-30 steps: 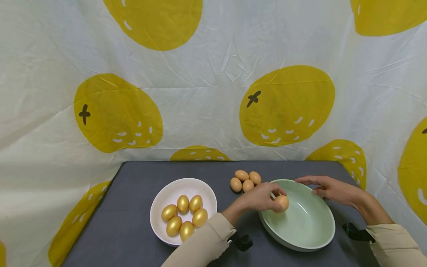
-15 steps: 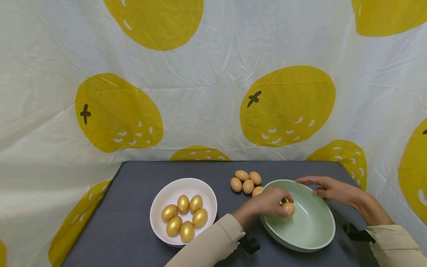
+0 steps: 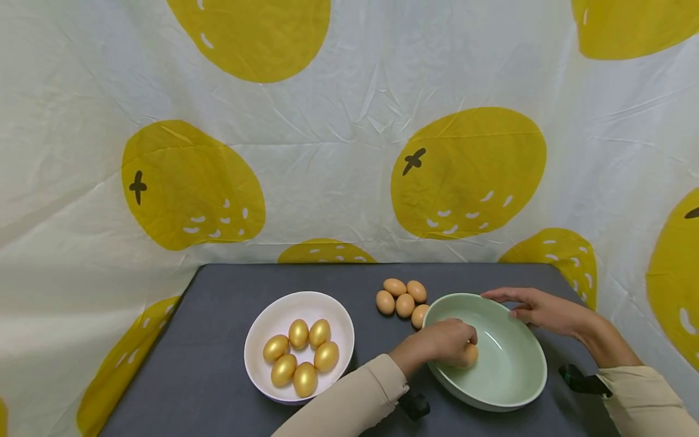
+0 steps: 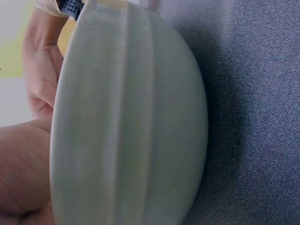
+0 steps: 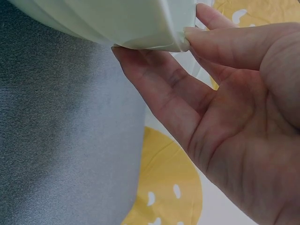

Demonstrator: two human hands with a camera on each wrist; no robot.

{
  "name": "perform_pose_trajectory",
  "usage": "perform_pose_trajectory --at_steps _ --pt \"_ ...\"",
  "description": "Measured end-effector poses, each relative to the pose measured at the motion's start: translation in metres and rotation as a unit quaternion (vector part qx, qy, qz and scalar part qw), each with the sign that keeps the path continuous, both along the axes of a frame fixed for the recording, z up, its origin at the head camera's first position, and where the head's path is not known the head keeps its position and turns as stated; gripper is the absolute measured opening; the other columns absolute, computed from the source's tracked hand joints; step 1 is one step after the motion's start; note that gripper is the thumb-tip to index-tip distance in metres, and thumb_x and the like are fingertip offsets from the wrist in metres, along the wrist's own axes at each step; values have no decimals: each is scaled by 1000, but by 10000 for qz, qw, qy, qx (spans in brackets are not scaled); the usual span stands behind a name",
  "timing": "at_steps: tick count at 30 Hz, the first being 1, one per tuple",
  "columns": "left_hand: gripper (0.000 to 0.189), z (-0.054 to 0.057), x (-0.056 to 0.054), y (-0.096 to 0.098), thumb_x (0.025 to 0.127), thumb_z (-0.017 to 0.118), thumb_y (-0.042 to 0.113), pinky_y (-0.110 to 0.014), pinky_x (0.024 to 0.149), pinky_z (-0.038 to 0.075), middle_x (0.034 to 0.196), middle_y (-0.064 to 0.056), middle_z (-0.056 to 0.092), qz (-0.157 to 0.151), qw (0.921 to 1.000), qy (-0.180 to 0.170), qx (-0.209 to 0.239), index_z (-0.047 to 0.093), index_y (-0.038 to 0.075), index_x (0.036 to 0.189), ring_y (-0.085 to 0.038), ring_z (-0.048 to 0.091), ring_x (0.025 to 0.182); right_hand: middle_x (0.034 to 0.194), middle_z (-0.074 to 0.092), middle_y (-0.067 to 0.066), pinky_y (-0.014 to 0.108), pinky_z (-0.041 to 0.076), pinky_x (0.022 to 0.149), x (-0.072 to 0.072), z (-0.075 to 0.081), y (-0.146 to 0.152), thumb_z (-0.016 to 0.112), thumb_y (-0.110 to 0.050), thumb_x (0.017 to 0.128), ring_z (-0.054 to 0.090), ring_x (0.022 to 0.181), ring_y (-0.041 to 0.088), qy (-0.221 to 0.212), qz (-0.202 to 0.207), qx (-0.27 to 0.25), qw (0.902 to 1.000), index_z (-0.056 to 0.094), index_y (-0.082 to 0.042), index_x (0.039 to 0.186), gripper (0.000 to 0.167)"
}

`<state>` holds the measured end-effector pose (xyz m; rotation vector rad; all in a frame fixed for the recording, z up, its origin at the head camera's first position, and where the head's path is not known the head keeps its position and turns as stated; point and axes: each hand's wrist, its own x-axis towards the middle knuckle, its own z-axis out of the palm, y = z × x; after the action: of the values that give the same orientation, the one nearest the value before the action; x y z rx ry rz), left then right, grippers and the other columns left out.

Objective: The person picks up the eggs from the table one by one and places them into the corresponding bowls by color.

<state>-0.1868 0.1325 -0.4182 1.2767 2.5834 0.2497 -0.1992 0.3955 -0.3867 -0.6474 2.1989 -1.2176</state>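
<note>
In the head view, my left hand [image 3: 450,342] reaches down inside the green bowl [image 3: 508,370] and holds a brown egg [image 3: 471,357] low over the bowl's inner left side; the fingers hide part of the egg. My right hand [image 3: 548,311] holds the bowl's far right rim. The right wrist view shows its thumb [image 5: 225,47] at the rim and other fingers against the outer wall. Several brown eggs [image 3: 405,305] lie grouped on the table just left of the bowl. From the left wrist, the bowl's outer wall [image 4: 131,117] hides the egg.
A white bowl [image 3: 255,337] with several golden eggs [image 3: 304,379] stands on the left of the dark grey table [image 3: 218,352]. Behind the table hangs a white cloth [image 3: 327,182] printed with yellow fruit.
My left hand has gone right and then down into the green bowl with the brown egg, uncovering another egg beside the bowl. My right hand has stayed at the rim.
</note>
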Motion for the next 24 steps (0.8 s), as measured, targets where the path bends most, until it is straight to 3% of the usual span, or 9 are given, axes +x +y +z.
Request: perform_pose_trajectory --at_steps 4,8,11,15,17,24 --pt "40 3 2 -3 90 72 29 -10 84 41 114 14 66 328 9988 -333 126 68 21 128 2 55 104 152 32 38 39 59 81 0 0 0 45 -1 106 64 114 19 -23 25 3 10000 33 1 156 52" --pt "46 11 -4 -19 94 71 33 -10 87 42 126 8 65 211 9955 -744 555 63 16 136 1 57 108 154 30 37 41 59 82 1 1 0 45 -1 106 64 116 21 -86 32 -5 10000 32 1 157 53" --pt "47 20 -12 -36 95 72 29 -9 82 46 129 1 66 53 9885 -1064 1074 62 11 137 -1 63 104 154 31 36 40 58 80 0 0 0 46 -1 106 63 115 22 -116 -19 39 9999 32 0 157 53" --pt "46 31 -25 -58 95 73 20 -10 78 50 132 -5 65 174 9735 -1526 1694 61 8 138 -3 68 100 155 30 35 40 58 82 -1 0 1 46 -2 105 62 117 18 -166 -68 122 9998 32 -2 157 54" --pt "44 35 -34 -69 95 73 17 -11 78 51 130 -6 65 290 9692 -1587 1859 61 7 136 -3 68 100 155 30 35 41 58 83 -1 -1 1 47 -3 105 62 119 16 -137 -41 141 9998 32 -2 157 54" --pt "38 45 -60 -100 95 72 17 -20 84 53 128 -11 66 813 9690 -1418 1852 65 9 131 -15 67 106 155 32 35 40 58 84 -2 -2 1 47 -4 106 61 121 15 -85 -9 205 9998 33 -3 157 54"
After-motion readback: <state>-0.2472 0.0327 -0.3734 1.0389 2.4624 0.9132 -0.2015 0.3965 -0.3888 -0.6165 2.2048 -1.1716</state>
